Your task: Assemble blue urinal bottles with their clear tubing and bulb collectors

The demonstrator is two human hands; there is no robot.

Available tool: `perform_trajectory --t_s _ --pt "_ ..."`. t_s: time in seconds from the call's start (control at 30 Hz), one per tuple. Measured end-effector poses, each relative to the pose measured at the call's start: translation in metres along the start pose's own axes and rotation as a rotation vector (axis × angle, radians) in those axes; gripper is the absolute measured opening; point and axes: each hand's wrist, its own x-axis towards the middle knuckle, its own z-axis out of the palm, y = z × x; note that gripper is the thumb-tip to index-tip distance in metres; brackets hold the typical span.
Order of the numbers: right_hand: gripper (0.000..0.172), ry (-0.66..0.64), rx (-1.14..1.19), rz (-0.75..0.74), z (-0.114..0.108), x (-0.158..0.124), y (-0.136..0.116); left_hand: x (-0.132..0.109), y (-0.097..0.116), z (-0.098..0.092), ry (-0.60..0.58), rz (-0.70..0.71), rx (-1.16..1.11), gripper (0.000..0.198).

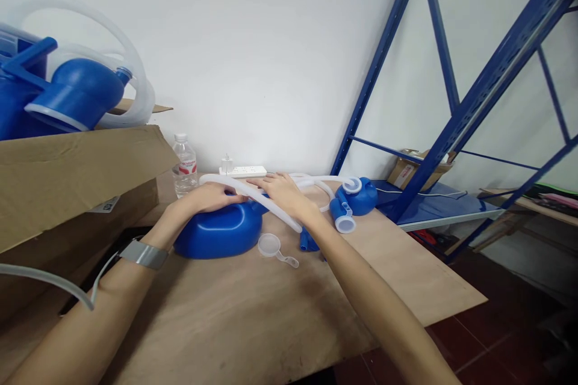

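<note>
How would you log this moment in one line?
left hand: on blue plastic jug; right hand: at translucent hose; beside jug: translucent cap with tab; behind jug: water bottle

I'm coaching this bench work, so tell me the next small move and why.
Probably use the right hand to ease the pale tube aside: in this view it crosses over the neck of the large blue container, while the left hand lies at the container's top, seemingly able to steady it.

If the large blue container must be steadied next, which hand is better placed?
Probably the left hand: it rests on top of the large blue container, while the right hand is by the pale tube.
</note>
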Motion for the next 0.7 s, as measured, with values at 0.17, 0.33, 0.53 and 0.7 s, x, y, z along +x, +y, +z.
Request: perform_trajectory --t_s 0.17,0.33,0.53,0.7 --pt "0.057 -0.082 0.208 0.033 -0.005 0.005 0.007 0.002 0.002 -0.001 -0.027 -0.023 0.021 0.065" --pt "0.071 -0.098 0.273 0.108 -0.002 0.007 0.003 0.008 0.000 0.000 -0.025 -0.016 0.076 0.062" --pt "0.060 0.027 0.351 0.249 0.009 0.005 -0.006 0.009 -0.001 -0.003 -0.019 0.104 0.043 0.055" --pt "0.057 0.043 0.351 0.244 0.013 0.006 -0.005 0.008 0.001 -0.001 -0.009 0.101 0.089 0.051"
